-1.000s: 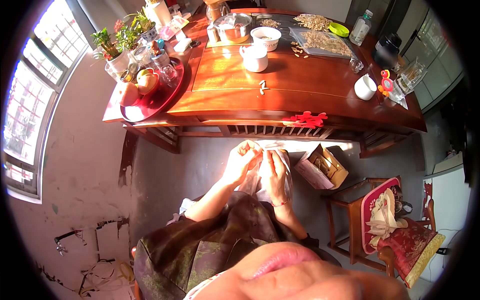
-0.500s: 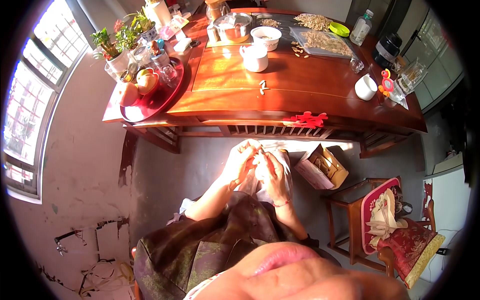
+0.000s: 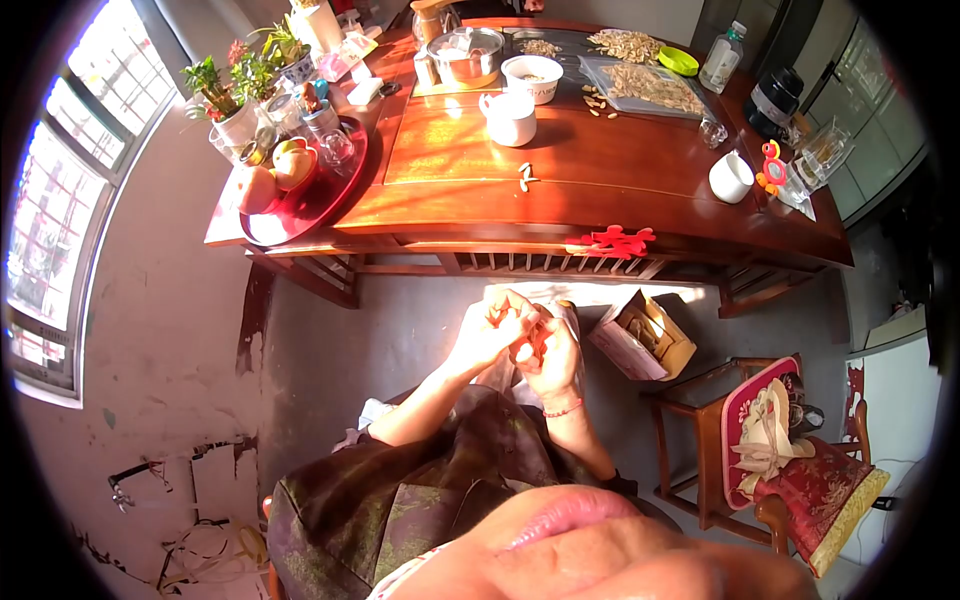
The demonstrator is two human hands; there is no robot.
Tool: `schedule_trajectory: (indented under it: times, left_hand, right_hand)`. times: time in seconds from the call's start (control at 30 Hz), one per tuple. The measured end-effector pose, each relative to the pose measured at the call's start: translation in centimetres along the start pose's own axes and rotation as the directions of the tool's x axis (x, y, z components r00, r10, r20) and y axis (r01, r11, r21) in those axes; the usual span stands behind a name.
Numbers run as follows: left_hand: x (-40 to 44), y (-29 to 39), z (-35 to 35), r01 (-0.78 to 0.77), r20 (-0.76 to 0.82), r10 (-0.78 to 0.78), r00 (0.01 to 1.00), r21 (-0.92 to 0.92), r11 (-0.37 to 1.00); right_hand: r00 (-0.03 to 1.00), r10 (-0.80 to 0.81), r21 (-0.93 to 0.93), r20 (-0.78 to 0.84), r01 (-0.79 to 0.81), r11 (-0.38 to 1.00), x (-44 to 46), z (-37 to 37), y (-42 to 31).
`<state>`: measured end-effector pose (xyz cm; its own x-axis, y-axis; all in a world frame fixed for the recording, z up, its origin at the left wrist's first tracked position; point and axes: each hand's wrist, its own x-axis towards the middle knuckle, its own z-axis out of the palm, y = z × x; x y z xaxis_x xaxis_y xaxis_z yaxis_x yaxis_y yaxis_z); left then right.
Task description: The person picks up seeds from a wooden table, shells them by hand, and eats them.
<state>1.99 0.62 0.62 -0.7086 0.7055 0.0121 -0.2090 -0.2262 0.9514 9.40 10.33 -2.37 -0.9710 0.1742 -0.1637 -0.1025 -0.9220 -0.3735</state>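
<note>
Faces a glossy red-brown table (image 3: 440, 200) on a grey floor (image 3: 340, 340), with light coming through a barred window (image 3: 75, 200) at the left. Carries, at the table's left end, a round red tray (image 3: 347, 185) with fruit (image 3: 293, 165); along the middle, a steel pot (image 3: 466, 70), a white bowl (image 3: 530, 93) and a white cup (image 3: 511, 120); at the far side, a clear bag (image 3: 650, 88) of pale pieces beside a green dish (image 3: 679, 60). Shows a few small pale pieces (image 3: 527, 182) loose on the wood, nearer the front edge than the cup.

Holds both hands close together above the lap, short of the table. Curls the fingers of the left hand (image 3: 497, 328) inward; curls those of the right hand (image 3: 550, 352) beside it, narrow too, with a red bracelet (image 3: 563, 409) at the wrist. Cannot tell what, if anything, is pinched between the fingertips. Has an open box (image 3: 618, 345) on the floor to the right of the right hand, apart from it, and a wooden chair (image 3: 710, 440) farther right.
</note>
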Motion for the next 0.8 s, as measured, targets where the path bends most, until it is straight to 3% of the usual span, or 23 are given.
schedule_trajectory:
  times: [0.1, 0.2, 0.27, 0.37, 0.43, 0.5, 0.57, 0.67, 0.73, 0.8]
  left_hand:
    - [0.0, 0.1, 0.0, 0.017, -0.005, -0.017, 1.0, -0.031, 0.999]
    - [0.1, 0.1, 0.1, 0.035, -0.008, -0.036, 0.999, -0.095, 0.995]
    - [0.2, -0.2, -0.2, 0.061, -0.011, -0.063, 0.998, -0.146, 0.987]
    - [0.3, -1.2, -1.4, 0.14, 0.033, -0.136, 0.99, -0.215, 0.966]
    - [0.3, -1.3, -1.5, 0.1, 0.086, -0.071, 0.994, -0.405, 0.909]
    - [0.6, -1.4, -1.8, 0.132, 0.089, -0.103, 0.991, -0.433, 0.892]
    - [0.6, -1.1, -1.7, 0.189, 0.05, -0.192, 0.98, -0.532, 0.825]
    - [0.8, -1.2, -2.4, 0.226, 0.112, -0.2, 0.973, -0.621, 0.751]
    - [1.0, -1.3, -2.5, 0.266, 0.147, -0.226, 0.963, -0.67, 0.693]
    - [1.0, -1.1, -2.4, 0.298, 0.187, -0.25, 0.95, -0.786, 0.542]
  right_hand:
    - [0.998, 0.051, 0.0, -0.034, -0.051, 0.999, 0.1, -1.0, 0.0]
    - [0.996, 0.078, 0.113, -0.03, -0.075, 0.991, 0.2, -0.9, -0.2]
    - [0.993, 0.095, 0.312, 0.064, -0.111, 0.943, 0.1, -0.7, -0.6]
    - [0.978, 0.096, 0.343, 0.188, -0.157, 0.926, 0.5, -2.4, -0.8]
    - [0.973, 0.085, 0.393, 0.214, -0.165, 0.905, 0.6, -3.4, -0.9]
    - [0.986, 0.117, 0.501, 0.117, -0.16, 0.851, 0.5, -3.8, -1.2]
    - [0.981, 0.101, 0.493, 0.166, -0.172, 0.853, 0.7, -4.3, -1.6]
    - [0.993, 0.075, 0.501, 0.09, -0.111, 0.859, 1.0, -5.1, -1.5]
    - [0.992, 0.055, 0.425, -0.114, -0.001, 0.905, 1.1, -5.5, -1.0]
    - [0.984, 0.052, 0.379, -0.168, 0.016, 0.925, 1.1, -5.5, -0.8]
